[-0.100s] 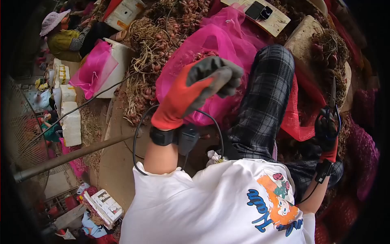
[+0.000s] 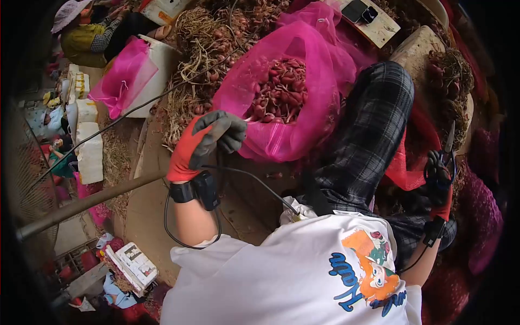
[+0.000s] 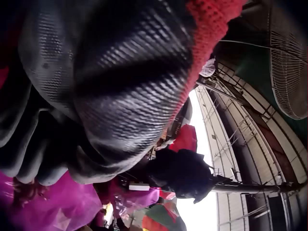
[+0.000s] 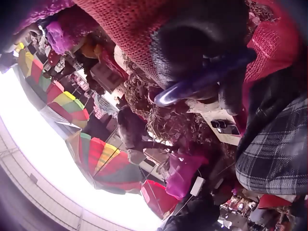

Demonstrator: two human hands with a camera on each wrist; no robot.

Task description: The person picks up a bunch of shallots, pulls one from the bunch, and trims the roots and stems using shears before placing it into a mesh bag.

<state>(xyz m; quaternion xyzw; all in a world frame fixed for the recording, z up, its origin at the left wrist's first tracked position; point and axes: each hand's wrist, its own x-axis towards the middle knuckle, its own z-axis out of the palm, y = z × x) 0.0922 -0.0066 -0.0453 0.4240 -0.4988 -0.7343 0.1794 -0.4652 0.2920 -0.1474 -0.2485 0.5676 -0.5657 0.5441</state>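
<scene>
In the head view the gloved left hand [image 2: 216, 132] is beside the left rim of an open pink mesh bag [image 2: 325, 54], its fingers curled towards the thumb and nothing visible between them. Red shallots [image 2: 281, 89] lie inside the bag. The left wrist view has the glove's curled dark fingers [image 3: 29, 144] close up, with pink mesh below. At the right, the gloved right hand [image 2: 437, 176] grips scissors [image 2: 450, 138] by the handles, blades pointing away from the body. A blue handle [image 4: 192, 89] crosses that hand in the right wrist view.
Dried shallot bunches [image 2: 189, 65] are heaped left of the bag. A phone [image 2: 353, 11] rests on a pale board [image 2: 382, 32] beyond it. A plaid-covered knee [image 2: 379, 97] separates the bag from red netting [image 2: 401, 162]. A dark cable [image 2: 124, 115] crosses the left side.
My left hand has moved left and towards the body, away from above the bag, uncovering the shallots. My right hand still holds the scissors. The head view has shifted slightly.
</scene>
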